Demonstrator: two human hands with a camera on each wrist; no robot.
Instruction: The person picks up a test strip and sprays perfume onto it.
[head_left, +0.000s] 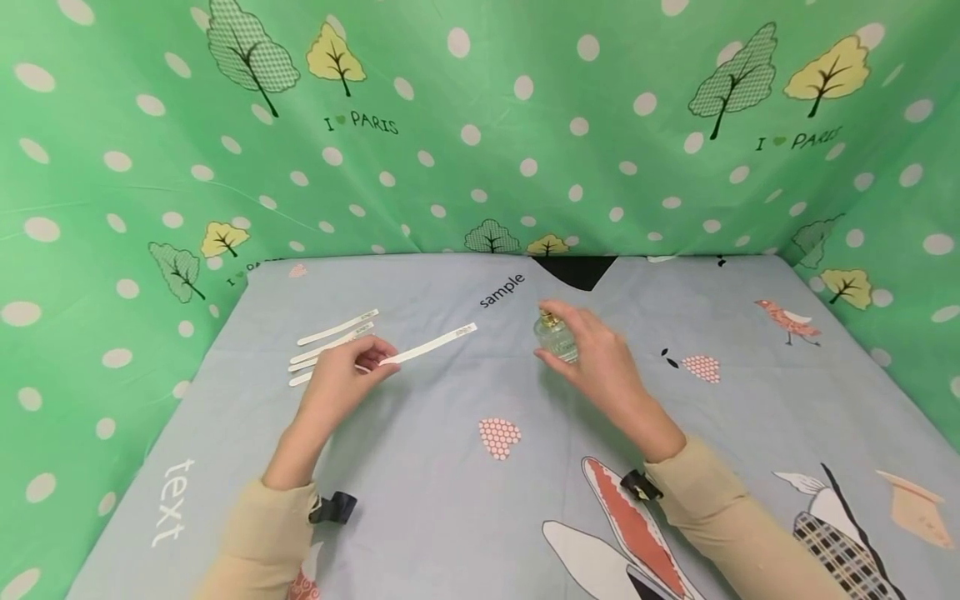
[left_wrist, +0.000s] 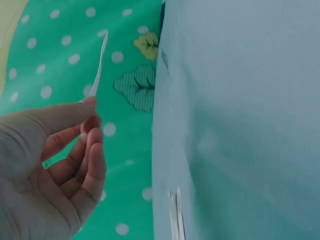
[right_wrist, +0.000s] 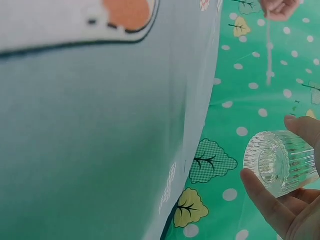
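Observation:
Between thumb and fingertips, my left hand (head_left: 341, 379) pinches one end of a white paper test strip (head_left: 438, 342). The strip points right and away over the cloth, with small print at its far end; in the left wrist view the strip (left_wrist: 99, 67) appears nearly edge-on. My right hand (head_left: 611, 367) grips a clear glass perfume bottle (head_left: 553, 337) with a gold neck, index finger at the top and thumb low on the near side. The right wrist view shows its ribbed glass base (right_wrist: 267, 162). The strip's far end and the bottle are a short gap apart.
Several more white strips (head_left: 337, 327) lie side by side on the grey-blue printed cloth (head_left: 435, 483), just beyond and left of my left hand. A green dotted curtain (head_left: 480, 167) rises along the table's back and sides.

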